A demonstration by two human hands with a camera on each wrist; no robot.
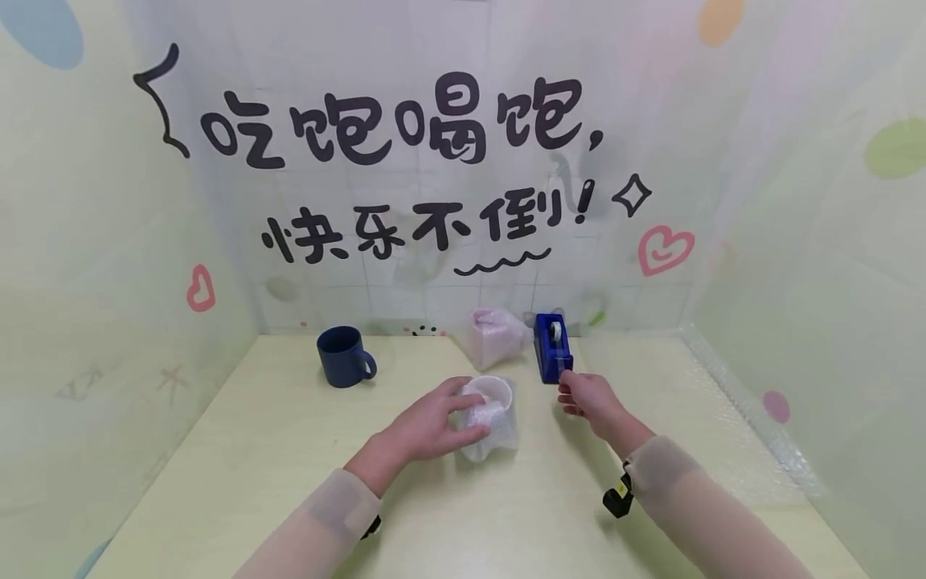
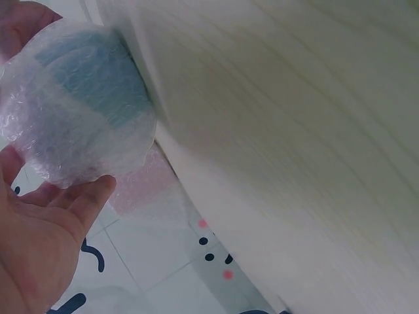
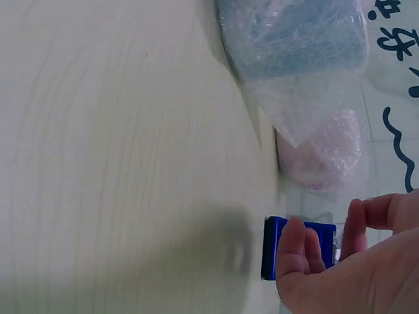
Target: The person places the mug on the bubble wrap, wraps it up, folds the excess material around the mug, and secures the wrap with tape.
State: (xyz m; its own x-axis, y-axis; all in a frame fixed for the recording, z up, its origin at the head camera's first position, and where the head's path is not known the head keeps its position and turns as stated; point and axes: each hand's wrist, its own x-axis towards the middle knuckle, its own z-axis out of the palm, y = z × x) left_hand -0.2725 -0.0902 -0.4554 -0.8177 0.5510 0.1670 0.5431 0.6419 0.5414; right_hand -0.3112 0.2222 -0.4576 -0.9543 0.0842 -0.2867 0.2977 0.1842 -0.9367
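Bubble-wrapped, could unfurl if held slackly by left hand (image 1: 430,422) with fingers curled round bundle (image 2: 78,104); at blue dispenser (image 1: 546,354), cannot tell whether pinching tape (image 1: 555,332) with right hand (image 1: 596,404)

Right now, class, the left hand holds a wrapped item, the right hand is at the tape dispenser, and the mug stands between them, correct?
Not between them: the left hand holds the wrapped item, the right hand is at the tape dispenser, but the head view shows the mug left of both.
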